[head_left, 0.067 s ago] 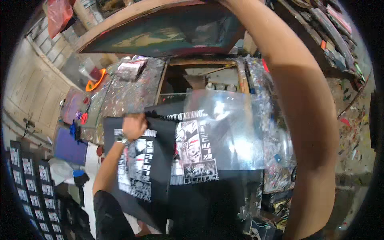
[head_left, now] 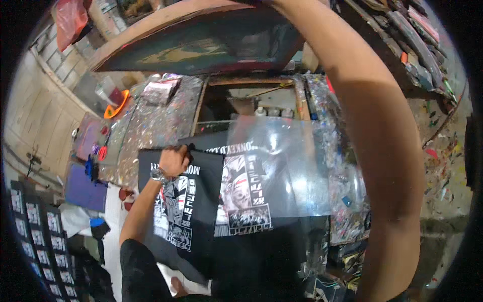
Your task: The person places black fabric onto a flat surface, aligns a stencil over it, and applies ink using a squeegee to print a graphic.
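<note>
Paint-spattered and crowded, the workbench [head_left: 151, 121] is stretching across the middle of the view, with a raised printing screen [head_left: 201, 43] in a wooden frame hanging above it and an open wooden-edged recess behind, where a few pale bottles [head_left: 274, 111] are standing in a row. On the bench a black shirt [head_left: 201, 201] with a white, black and red print is lying flat, its left part sitting over a second printed panel. The left hand [head_left: 173, 160] is closing its fingers around the shirt's top edge, near the upper left corner, gripping the cloth; a wristwatch [head_left: 159, 175] is showing on that wrist, and the forearm is coming up from the lower left out of a black sleeve. A clear plastic sheet [head_left: 282, 166] is lying over the right part of the print, catching the light and reaching toward the bench's right side. The right arm [head_left: 377, 141] is rising through the right of the view toward the screen's frame; the right hand itself is running out of the picture at the top, so its grip cannot be told. An orange tool [head_left: 114, 108] is resting at the bench's far left, and rows of printed black pieces [head_left: 37, 236] are lying spread at the lower left.
</note>
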A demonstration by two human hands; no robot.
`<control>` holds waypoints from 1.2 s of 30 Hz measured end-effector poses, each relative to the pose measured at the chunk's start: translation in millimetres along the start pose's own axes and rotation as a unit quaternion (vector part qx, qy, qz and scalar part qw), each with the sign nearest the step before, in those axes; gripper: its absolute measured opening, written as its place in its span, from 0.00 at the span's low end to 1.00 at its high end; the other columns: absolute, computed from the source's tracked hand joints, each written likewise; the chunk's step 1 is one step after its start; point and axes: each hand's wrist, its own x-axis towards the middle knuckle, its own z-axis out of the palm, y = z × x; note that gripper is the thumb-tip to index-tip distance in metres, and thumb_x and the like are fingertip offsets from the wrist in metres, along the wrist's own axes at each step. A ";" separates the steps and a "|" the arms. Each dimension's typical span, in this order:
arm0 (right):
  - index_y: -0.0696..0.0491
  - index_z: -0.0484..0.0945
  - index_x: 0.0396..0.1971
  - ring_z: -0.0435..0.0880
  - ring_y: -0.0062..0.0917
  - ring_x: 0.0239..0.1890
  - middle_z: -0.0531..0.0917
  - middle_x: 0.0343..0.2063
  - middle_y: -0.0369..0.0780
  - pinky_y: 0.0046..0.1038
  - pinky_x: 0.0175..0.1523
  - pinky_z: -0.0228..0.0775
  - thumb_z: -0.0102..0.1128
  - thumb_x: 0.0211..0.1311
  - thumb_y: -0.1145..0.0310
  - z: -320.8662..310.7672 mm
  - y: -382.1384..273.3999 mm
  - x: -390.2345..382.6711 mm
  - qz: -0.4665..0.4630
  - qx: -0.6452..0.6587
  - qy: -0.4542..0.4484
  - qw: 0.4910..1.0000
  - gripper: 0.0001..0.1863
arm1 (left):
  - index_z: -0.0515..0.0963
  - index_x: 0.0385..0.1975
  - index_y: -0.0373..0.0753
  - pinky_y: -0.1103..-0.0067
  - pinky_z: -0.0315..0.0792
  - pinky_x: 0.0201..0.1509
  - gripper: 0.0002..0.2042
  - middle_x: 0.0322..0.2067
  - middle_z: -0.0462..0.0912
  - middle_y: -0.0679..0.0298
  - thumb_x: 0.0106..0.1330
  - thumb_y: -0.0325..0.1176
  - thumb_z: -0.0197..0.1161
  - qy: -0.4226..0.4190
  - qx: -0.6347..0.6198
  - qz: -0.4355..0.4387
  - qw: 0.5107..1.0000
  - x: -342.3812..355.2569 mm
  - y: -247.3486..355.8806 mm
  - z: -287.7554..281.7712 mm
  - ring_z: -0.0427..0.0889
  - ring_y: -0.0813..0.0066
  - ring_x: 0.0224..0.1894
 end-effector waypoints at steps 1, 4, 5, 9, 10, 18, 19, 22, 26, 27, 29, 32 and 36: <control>0.60 0.87 0.45 0.84 0.49 0.55 0.85 0.50 0.56 0.43 0.62 0.75 0.55 0.61 0.45 0.9 -0.4 -2.4 0.008 0.001 0.025 1.000 0.31 | 0.79 0.42 0.37 0.55 0.76 0.43 0.16 0.30 0.84 0.45 0.63 0.43 0.60 0.008 -0.008 0.009 1.000 20.2 9.3 5.0 0.84 0.44 0.35; 0.60 0.87 0.46 0.84 0.49 0.56 0.85 0.50 0.56 0.43 0.62 0.75 0.57 0.61 0.45 -0.5 -3.6 -8.6 -0.009 0.031 0.000 0.999 0.31 | 0.80 0.42 0.38 0.54 0.75 0.43 0.15 0.26 0.84 0.48 0.63 0.41 0.60 -0.012 -0.044 0.095 0.994 60.2 39.8 20.6 0.85 0.45 0.33; 0.60 0.87 0.46 0.84 0.49 0.55 0.85 0.50 0.56 0.43 0.62 0.75 0.57 0.61 0.44 -0.6 0.0 -7.3 -0.011 0.004 -0.010 1.000 0.31 | 0.80 0.43 0.38 0.55 0.75 0.43 0.15 0.25 0.84 0.48 0.63 0.41 0.60 -0.043 -0.060 0.115 0.991 76.4 59.2 18.1 0.85 0.46 0.32; 0.59 0.86 0.45 0.84 0.53 0.53 0.85 0.48 0.58 0.45 0.60 0.76 0.53 0.65 0.39 0.1 11.4 23.9 -0.082 -0.130 -0.019 0.988 0.34 | 0.81 0.46 0.37 0.58 0.71 0.51 0.18 0.26 0.85 0.52 0.61 0.41 0.62 -0.080 0.007 0.202 0.976 128.0 112.9 17.1 0.85 0.52 0.34; 0.58 0.86 0.45 0.84 0.54 0.53 0.85 0.48 0.58 0.45 0.60 0.76 0.52 0.65 0.39 7.1 12.7 27.0 -0.104 -0.158 -0.030 0.982 0.34 | 0.81 0.47 0.36 0.57 0.70 0.56 0.18 0.30 0.86 0.51 0.61 0.41 0.63 -0.076 0.001 0.183 0.980 132.6 119.3 9.7 0.84 0.53 0.40; 0.54 0.87 0.43 0.84 0.57 0.51 0.85 0.45 0.61 0.48 0.57 0.76 0.55 0.65 0.39 0.3 -1.0 12.6 -0.012 -0.069 -0.012 0.997 0.31 | 0.79 0.50 0.32 0.53 0.65 0.62 0.17 0.53 0.78 0.40 0.67 0.37 0.65 0.314 -0.226 -0.318 0.865 -20.4 4.7 2.6 0.73 0.39 0.56; 0.53 0.88 0.43 0.84 0.57 0.51 0.85 0.45 0.60 0.48 0.57 0.76 0.56 0.65 0.39 -0.3 3.7 9.7 0.007 -0.086 -0.012 0.996 0.31 | 0.77 0.53 0.31 0.57 0.66 0.62 0.20 0.55 0.78 0.41 0.68 0.38 0.64 0.216 -0.327 -0.256 0.883 -68.7 -21.8 0.8 0.73 0.45 0.58; 0.52 0.88 0.43 0.84 0.57 0.51 0.85 0.45 0.59 0.48 0.56 0.77 0.55 0.66 0.39 13.4 11.5 34.1 -0.093 -0.142 -0.011 0.985 0.30 | 0.73 0.61 0.29 0.65 0.70 0.61 0.26 0.58 0.78 0.46 0.71 0.40 0.64 0.013 -0.534 -0.246 0.809 -231.9 -66.5 -28.5 0.76 0.59 0.60; 0.51 0.88 0.42 0.85 0.58 0.48 0.85 0.46 0.60 0.49 0.55 0.77 0.51 0.69 0.39 12.7 11.9 40.2 -0.071 -0.140 -0.009 0.988 0.30 | 0.68 0.66 0.30 0.71 0.77 0.56 0.29 0.57 0.80 0.58 0.68 0.36 0.68 0.105 -0.682 -0.383 0.614 -243.9 9.3 -12.3 0.81 0.70 0.55; 0.50 0.87 0.44 0.85 0.58 0.47 0.84 0.46 0.60 0.49 0.55 0.78 0.48 0.71 0.40 11.9 16.8 41.5 -0.037 -0.130 0.003 0.991 0.29 | 0.65 0.69 0.33 0.70 0.73 0.63 0.30 0.61 0.77 0.56 0.68 0.33 0.65 0.064 -0.664 -0.399 0.629 -225.4 25.6 -41.0 0.78 0.67 0.60; 0.48 0.87 0.45 0.85 0.58 0.47 0.85 0.45 0.60 0.50 0.55 0.77 0.48 0.71 0.40 10.2 15.7 31.7 -0.014 -0.124 -0.002 0.992 0.28 | 0.68 0.67 0.33 0.72 0.74 0.60 0.28 0.56 0.79 0.55 0.66 0.30 0.65 -0.014 -0.642 -0.440 0.628 -231.4 49.3 -60.3 0.80 0.65 0.58; 0.45 0.86 0.45 0.85 0.56 0.47 0.85 0.41 0.59 0.52 0.53 0.77 0.52 0.68 0.39 9.2 17.1 22.2 -0.098 -0.069 -0.013 0.993 0.26 | 0.79 0.57 0.34 0.69 0.75 0.61 0.22 0.50 0.85 0.56 0.63 0.31 0.70 -0.159 -0.628 -0.486 0.587 -284.4 125.5 -83.6 0.82 0.65 0.56; 0.46 0.86 0.45 0.85 0.56 0.48 0.86 0.43 0.57 0.51 0.54 0.77 0.55 0.67 0.39 4.5 1.2 25.4 -0.046 -0.079 -0.013 0.996 0.26 | 0.64 0.70 0.29 0.70 0.68 0.68 0.36 0.64 0.76 0.57 0.66 0.35 0.73 -0.140 -0.741 -0.420 0.505 -299.6 211.0 -109.2 0.75 0.67 0.61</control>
